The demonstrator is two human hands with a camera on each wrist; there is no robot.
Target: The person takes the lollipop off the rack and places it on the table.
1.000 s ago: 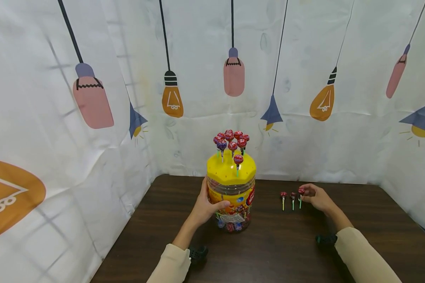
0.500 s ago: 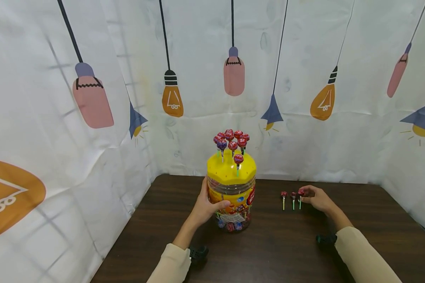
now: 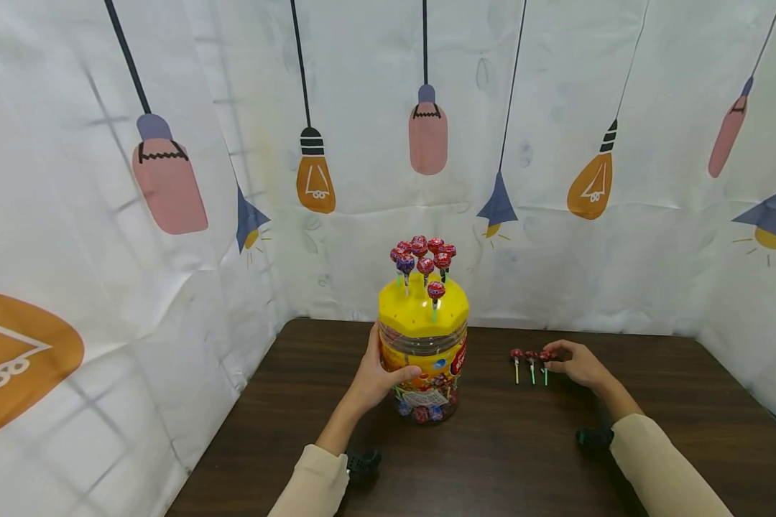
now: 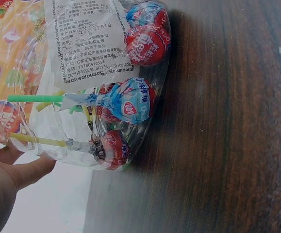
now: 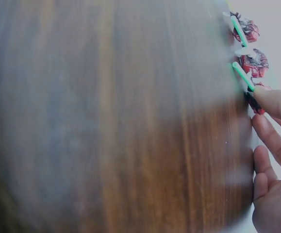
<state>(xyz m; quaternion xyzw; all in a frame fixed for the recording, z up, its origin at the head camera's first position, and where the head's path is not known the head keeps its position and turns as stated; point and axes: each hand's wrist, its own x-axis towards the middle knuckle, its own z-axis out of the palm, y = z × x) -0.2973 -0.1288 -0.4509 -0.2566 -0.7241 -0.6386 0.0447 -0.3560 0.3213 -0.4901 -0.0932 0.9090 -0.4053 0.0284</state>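
Observation:
A clear plastic jar [image 3: 427, 359] with a yellow lid [image 3: 414, 316] and a printed wrapper stands on the table. Several red and purple lollipops [image 3: 425, 266] stick up from the lid. My left hand [image 3: 371, 377] grips the jar's left side, thumb across the front. In the left wrist view, more wrapped lollipops [image 4: 130, 104] show through the jar wall. To the right, two lollipops [image 3: 516, 354] lie side by side, sticks toward me. Beside them my right hand [image 3: 580, 362] pinches a third red lollipop [image 3: 545, 356] by its head, partly covered by the fingers in the right wrist view.
The dark wooden table [image 3: 491, 459] ends at a white curtain [image 3: 375, 143] printed with lamps, which hangs behind and along the left side. Dark straps [image 3: 362, 463] circle both wrists below beige sleeves [image 3: 666, 467].
The loose lollipops on the right have shifted slightly left and now lie closer together, with my right hand moving along with the nearest one. My left hand and the jar stay put.

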